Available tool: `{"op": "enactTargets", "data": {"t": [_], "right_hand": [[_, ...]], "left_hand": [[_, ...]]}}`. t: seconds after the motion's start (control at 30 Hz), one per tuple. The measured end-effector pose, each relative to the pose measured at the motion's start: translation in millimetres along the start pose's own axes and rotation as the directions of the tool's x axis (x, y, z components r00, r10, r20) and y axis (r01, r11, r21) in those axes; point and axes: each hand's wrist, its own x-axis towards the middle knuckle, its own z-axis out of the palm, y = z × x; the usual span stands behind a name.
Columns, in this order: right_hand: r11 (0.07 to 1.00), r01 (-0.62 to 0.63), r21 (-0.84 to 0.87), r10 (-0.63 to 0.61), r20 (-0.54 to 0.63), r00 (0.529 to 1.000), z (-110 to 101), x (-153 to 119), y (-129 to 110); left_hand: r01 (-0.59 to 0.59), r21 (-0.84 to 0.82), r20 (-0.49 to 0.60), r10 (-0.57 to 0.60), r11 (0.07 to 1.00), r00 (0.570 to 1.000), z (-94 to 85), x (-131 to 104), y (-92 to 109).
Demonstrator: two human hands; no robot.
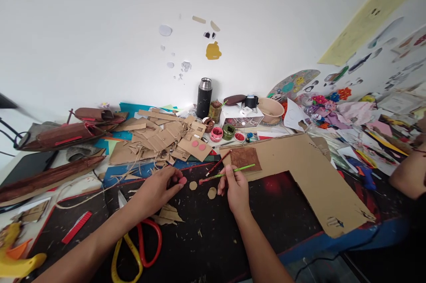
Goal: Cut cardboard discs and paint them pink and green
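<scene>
A craft workspace: around the black thermos sit 3 open paint jars, with cardboard scraps to its left.

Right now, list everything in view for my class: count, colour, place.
Scissors: one pair, yellow and red, lower left.
Plain discs: two, tan, centre.
Paintbrush: one, green, centre.
Flask: one, black, back.
Open paint jars: four, brown, pink, green, red, behind centre.
Bowl: one, beige, right of jars.
Cardboard scraps: many, brown, left of centre.
Cut cardboard sheet: one, brown, right.
Craft clutter: uncountable, multicoloured, both sides.
Wall cut-outs: many, mixed, above.
Another person's arm: one, right edge.
Left hand: one, holding a pink disc.
Right hand: one, holding the paintbrush.
</scene>
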Motion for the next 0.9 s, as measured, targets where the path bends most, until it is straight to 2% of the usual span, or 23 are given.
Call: {"op": "enactTargets", "data": {"t": [0.9], "right_hand": [[1.0, -0.006, -0.019, 0.006, 0.001, 1.0, 0.0, -3.0, 1.2]], "left_hand": [[-0.046, 0.026, -0.039, 0.047, 0.999, 0.998, 5.9, -1.2, -6.8]]}}
